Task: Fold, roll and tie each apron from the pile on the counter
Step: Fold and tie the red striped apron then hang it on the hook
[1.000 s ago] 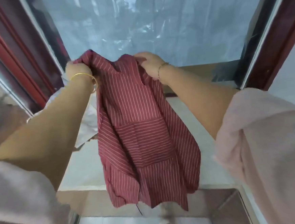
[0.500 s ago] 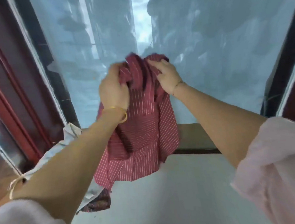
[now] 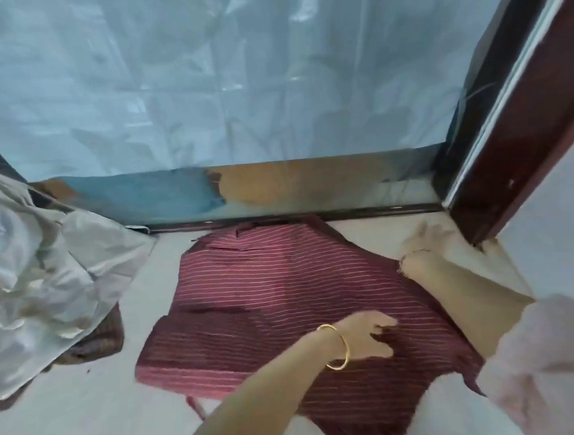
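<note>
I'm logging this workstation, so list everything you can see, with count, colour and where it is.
apron: one, dark red with pale stripes, spread flat mid-counter
pale cloth pile: one, off-white, crumpled at the left
dark patterned cloth: one, brownish, under that pile
counter: one, pale, beneath everything
plastic sheet: one, translucent bluish, behind
wooden frame: one, dark red, right side
left hand: gold bangle, fingers relaxed over the apron
right hand: thin bracelet, blurred, by the apron's right edge
</note>
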{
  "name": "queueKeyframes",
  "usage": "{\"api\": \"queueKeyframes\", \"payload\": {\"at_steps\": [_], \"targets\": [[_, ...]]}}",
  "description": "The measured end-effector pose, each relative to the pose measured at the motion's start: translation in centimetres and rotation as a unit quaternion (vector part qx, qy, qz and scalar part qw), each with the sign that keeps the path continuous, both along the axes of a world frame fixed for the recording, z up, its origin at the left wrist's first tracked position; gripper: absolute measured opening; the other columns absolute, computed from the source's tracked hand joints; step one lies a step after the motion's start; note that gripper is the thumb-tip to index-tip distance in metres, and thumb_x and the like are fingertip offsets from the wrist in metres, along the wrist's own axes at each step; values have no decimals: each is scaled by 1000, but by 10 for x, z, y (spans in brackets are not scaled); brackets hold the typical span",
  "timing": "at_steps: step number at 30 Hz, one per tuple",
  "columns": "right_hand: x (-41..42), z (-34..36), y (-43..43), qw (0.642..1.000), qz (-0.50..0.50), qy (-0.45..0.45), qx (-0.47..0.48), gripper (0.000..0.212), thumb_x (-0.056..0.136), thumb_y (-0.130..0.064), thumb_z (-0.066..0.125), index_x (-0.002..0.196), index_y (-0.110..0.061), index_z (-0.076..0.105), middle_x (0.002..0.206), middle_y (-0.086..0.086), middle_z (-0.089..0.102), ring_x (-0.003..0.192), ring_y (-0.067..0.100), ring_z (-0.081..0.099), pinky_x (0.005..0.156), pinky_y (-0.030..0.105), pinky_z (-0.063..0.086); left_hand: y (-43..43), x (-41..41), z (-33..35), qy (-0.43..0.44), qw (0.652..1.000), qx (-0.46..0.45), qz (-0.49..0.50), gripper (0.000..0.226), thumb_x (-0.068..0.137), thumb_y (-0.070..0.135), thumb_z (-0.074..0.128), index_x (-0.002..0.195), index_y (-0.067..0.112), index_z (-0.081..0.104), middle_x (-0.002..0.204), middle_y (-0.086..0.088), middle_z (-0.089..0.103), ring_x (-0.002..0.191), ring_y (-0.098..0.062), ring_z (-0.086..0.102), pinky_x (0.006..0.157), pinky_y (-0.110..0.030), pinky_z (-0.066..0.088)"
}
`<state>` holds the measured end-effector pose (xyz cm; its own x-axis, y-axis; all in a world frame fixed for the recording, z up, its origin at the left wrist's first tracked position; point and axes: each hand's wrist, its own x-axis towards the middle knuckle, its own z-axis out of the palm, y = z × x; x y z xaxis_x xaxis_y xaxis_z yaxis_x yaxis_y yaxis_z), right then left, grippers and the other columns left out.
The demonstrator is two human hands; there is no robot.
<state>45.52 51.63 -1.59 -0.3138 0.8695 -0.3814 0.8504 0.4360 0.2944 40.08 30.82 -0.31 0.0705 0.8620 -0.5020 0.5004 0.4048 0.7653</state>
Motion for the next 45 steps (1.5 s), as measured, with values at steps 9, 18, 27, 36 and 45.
{"api": "queueKeyframes", "payload": {"at_steps": [9, 18, 27, 36, 45], "targets": [[-10, -91, -121, 970, 61, 136, -191, 51, 99, -31, 39, 147, -24, 22, 156, 6, 12, 137, 30, 25, 103, 45, 38, -39, -112, -96, 349, 913, -150, 146, 61, 90, 16, 55, 145, 18, 28, 156, -11, 10, 141, -35, 17, 111, -49, 31], [-25, -104, -139, 986, 92, 61, -126, 39, 97, -38, 43, 130, -18, 47, 128, 6, 50, 116, 25, 49, 81, 34, 47, -37, -130, -126, 417, 883, -200, 86, 76, 94, 29, 53, 150, 18, 1, 142, -12, 37, 110, -28, 57, 79, -37, 49], [-49, -106, -91, 966, 35, 184, -176, 60, 96, -27, 49, 148, -26, 18, 153, 5, 21, 136, 30, 27, 106, 43, 38, -7, -194, -114, 363, 924, -67, 98, 69, 96, 22, 49, 151, 17, 7, 158, -11, -6, 143, -35, 11, 114, -45, 27], [17, -92, -157, 941, 1, 320, -114, 29, 89, -6, 52, 115, -20, 52, 120, -1, 45, 89, 16, 56, 74, 29, 51, -38, -96, -110, 250, 959, 110, -72, 27, 91, 28, 57, 116, 19, 51, 125, 0, 40, 96, -18, 56, 89, -32, 50], [92, -89, -250, 932, 50, 310, -178, 10, 92, -26, 48, 99, -20, 44, 77, -5, 58, 68, 19, 55, 65, 31, 41, -119, -1, -109, 354, 845, 113, -385, 30, 94, 44, 40, 94, 19, 56, 98, 1, 59, 83, -23, 59, 64, -33, 44]]}}
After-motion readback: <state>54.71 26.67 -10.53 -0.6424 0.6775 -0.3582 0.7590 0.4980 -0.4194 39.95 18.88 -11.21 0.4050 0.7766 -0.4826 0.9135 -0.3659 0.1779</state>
